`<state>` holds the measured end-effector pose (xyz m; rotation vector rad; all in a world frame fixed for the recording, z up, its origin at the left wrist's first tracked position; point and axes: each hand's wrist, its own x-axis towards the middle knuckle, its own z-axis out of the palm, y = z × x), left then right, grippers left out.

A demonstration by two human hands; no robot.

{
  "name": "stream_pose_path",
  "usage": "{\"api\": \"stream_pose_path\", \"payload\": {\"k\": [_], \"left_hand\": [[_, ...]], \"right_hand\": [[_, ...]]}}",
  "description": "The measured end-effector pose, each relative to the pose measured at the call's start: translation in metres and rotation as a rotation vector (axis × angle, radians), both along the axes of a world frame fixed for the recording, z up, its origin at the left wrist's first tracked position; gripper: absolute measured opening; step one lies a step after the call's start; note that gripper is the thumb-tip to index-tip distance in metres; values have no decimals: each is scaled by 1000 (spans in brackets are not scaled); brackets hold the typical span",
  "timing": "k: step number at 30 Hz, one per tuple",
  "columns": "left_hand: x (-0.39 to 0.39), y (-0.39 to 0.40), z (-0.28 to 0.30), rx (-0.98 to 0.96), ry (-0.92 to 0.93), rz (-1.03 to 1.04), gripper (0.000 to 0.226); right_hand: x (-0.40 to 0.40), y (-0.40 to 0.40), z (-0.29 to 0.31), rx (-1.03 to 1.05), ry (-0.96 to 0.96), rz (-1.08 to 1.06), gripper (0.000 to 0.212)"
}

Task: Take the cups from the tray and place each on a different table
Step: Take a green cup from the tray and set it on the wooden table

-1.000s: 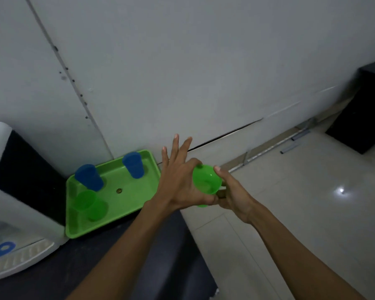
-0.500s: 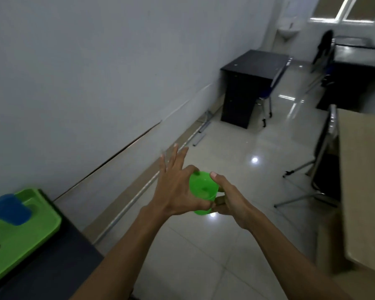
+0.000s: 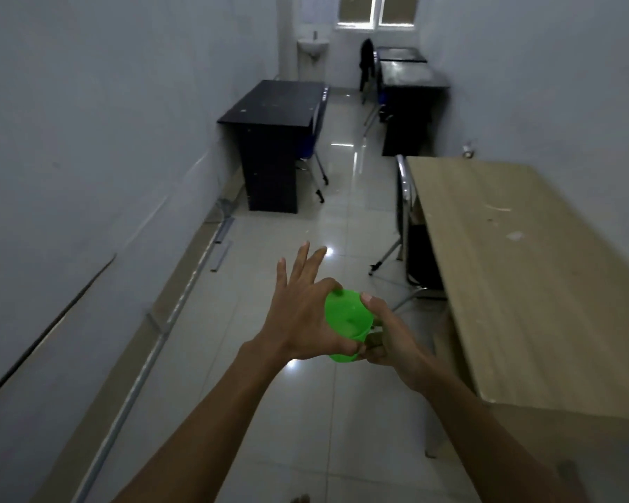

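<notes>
A bright green cup [image 3: 347, 317] is held between both hands in front of me, above the tiled floor. My left hand [image 3: 300, 314] grips its left side with thumb and forefinger, the other fingers spread upward. My right hand [image 3: 387, 334] holds the cup's right side and bottom, thumb on the rim. The cup's opening tilts toward me. The tray and the other cups are out of view.
A light wooden table [image 3: 516, 270] stands close on the right with a metal chair [image 3: 402, 212] tucked at its far end. A black desk [image 3: 273, 110] is along the left wall, further black desks [image 3: 411, 81] at the back right. A tiled aisle [image 3: 342, 219] runs between them.
My view has swung right, away from the tray, which has left the frame. The room's aisle and tables now show. Both hands keep the same hold on the green cup.
</notes>
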<state>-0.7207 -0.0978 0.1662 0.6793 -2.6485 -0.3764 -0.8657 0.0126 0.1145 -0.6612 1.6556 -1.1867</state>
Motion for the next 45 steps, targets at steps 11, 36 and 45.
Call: {"api": "stream_pose_path", "payload": {"k": [11, 36, 45], "left_hand": [[-160, -78, 3, 18, -33, -384, 86], [-567, -128, -32, -2, -40, -838, 80], [-677, -148, -81, 44, -32, -1121, 81]], "right_hand": [[-116, -40, -12, 19, -66, -448, 74], [-444, -56, -25, 95, -168, -677, 66], [-508, -67, -42, 109, -131, -1020, 51]]}}
